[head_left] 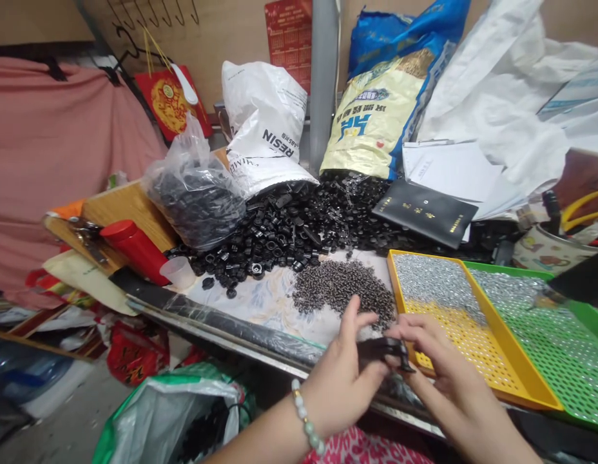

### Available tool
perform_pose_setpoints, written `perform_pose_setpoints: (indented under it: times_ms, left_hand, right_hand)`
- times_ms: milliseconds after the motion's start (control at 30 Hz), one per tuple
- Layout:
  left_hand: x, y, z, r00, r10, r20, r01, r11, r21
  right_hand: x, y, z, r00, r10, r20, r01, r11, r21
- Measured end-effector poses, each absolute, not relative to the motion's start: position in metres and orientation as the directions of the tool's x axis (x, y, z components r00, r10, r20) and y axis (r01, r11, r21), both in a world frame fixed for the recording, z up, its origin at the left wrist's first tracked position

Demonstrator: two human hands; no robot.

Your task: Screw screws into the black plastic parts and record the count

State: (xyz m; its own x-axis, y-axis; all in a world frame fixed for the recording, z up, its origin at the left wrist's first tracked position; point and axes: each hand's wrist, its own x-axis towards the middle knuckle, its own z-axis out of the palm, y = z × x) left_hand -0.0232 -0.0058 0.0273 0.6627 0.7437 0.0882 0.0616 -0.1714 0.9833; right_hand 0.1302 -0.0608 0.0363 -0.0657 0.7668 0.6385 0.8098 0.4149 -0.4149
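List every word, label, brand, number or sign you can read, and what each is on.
"RESIN": white sack
"ABS": same sack, small
"HIMEI": same sack, start unclear
Yellow-and-blue sack: upside-down print, not reliably readable
Black booklet: gold characters, too blurred
Red calendar: too small
Loose papers: too faint

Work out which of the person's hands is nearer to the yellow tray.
The right hand. It is at the near left edge of the yellow tray, overlapping it in view; the left hand is farther off, to the tray's left.
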Motion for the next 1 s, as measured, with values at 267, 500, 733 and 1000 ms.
perform_pose_setpoints:
  times_ms: [267, 500, 733, 1000]
  left_hand:
    - [-0.014, 0.004, 0.026, 0.700, 0.658, -0.278, -0.354, 0.658, 0.664]
    - [-0.016, 0.006, 0.031, 0.623, 0.773, -0.119, -0.534, 0.531, 0.658]
    - [-0.016, -0.001, 0.029, 0.586, 0.807, -0.066, -0.578, 0.474, 0.665]
    - [-0.018, -0.001, 0.023, 0.571, 0.820, -0.040, -0.582, 0.438, 0.685]
  right_hand:
    - [0.121, -0.076, 0.025, -0.379, 0.500, 0.779, 0.889, 0.430, 0.157]
    - [0.117, -0.076, 0.002, 0.114, 0.617, 0.779, 0.899, 0.270, -0.345]
    - [0.100, -0.066, -0.013, 0.330, 0.709, 0.622, 0.718, 0.239, -0.653]
    - [0.096, -0.071, -0.012, 0.377, 0.705, 0.601, 0.634, 0.276, -0.722]
